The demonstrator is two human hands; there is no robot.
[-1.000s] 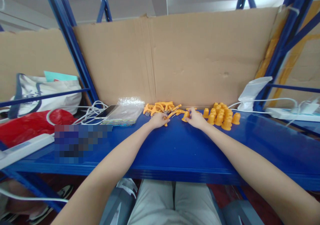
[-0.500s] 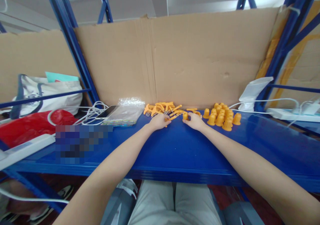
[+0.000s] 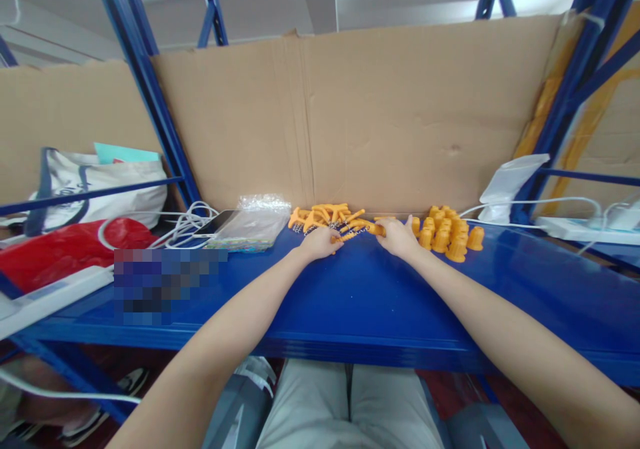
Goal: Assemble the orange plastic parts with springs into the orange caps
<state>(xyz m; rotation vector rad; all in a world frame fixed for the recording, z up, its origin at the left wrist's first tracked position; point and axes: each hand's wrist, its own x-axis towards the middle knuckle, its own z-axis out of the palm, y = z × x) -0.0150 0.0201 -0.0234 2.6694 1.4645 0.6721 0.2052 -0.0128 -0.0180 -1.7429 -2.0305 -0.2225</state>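
Observation:
Both of my arms reach across a blue metal shelf (image 3: pixel 360 296) towards its back edge. My left hand (image 3: pixel 320 242) is curled round an orange T-shaped piece with a small chain, at the near edge of a heap of such pieces (image 3: pixel 327 216). My right hand (image 3: pixel 397 236) pinches a small orange cup-shaped piece (image 3: pixel 376 229) between thumb and fingers, close to the left hand. Just right of that hand stands a cluster of several orange cups (image 3: pixel 447 232), upright on the shelf.
A brown cardboard sheet (image 3: pixel 380 116) walls the back. Left of the heap lie a clear plastic bag (image 3: pixel 250 226), a phone (image 3: pixel 215 222) and white cables (image 3: pixel 185 226); further left a red bag (image 3: pixel 55 249) and white tote (image 3: pixel 95 192). A power strip (image 3: pixel 580 228) sits right.
My right hand has lifted a little and turned, the small orange cup still pinched in it, closer to the cup cluster. My left hand has stayed on the chained piece.

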